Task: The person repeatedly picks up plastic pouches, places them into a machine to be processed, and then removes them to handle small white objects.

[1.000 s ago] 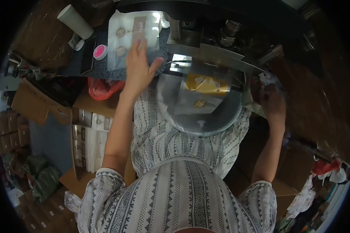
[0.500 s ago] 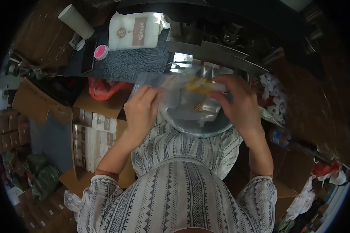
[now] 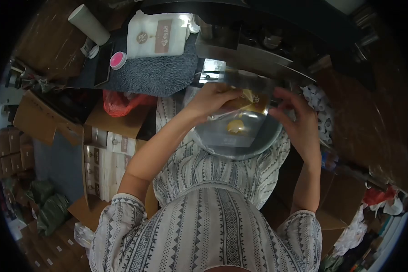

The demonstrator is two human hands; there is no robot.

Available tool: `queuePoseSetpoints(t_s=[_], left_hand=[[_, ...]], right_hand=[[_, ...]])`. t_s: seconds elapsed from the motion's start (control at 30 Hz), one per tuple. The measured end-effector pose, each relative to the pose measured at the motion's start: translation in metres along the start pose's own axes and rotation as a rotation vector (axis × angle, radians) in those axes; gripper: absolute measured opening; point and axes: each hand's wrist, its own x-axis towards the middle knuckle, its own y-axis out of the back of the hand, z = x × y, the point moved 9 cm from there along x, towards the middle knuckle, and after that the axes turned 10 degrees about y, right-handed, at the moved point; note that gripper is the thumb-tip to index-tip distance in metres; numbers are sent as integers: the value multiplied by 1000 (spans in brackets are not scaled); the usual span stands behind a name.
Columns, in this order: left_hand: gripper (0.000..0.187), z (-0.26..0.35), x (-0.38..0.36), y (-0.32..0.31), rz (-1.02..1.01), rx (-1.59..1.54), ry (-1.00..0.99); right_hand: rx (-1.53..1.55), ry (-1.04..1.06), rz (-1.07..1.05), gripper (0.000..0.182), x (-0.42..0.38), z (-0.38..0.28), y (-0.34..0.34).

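Head view: yellow pouch (image 3: 260, 107), lettering (image 3: 250, 96) seemingly Chinese.

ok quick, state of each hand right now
Left hand: closed, pinching a clear bag.
Right hand: open, thumb and fingers apart beside the bag; contact can't be told.

The single head-worn, wide-angle view looks from above, forward and steeply down, over a white-and-grey patterned fabric top (image 3: 208, 226) close below, toward the bare left hand (image 3: 213, 98) and bare right hand (image 3: 300, 119) farther ahead.
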Motion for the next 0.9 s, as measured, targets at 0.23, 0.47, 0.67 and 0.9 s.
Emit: queuePoseSetpoints(t_s=[0.23,0.47,0.67,0.9], left_hand=[[41,18,-20,30,-60,266,-40],[52,120,32,238,1023,1092,-539],[75,54,41,200,1134,1214,-447],[57,22,-34,143,1099,1236,-502]], right_hand=[[-472,-230,168,32,-48,65,65],[-690,-301,17,20,-55,99,51],[-394,-246,-60,19,-38,106,39],[-391,-176,220,19,-36,87,56]])
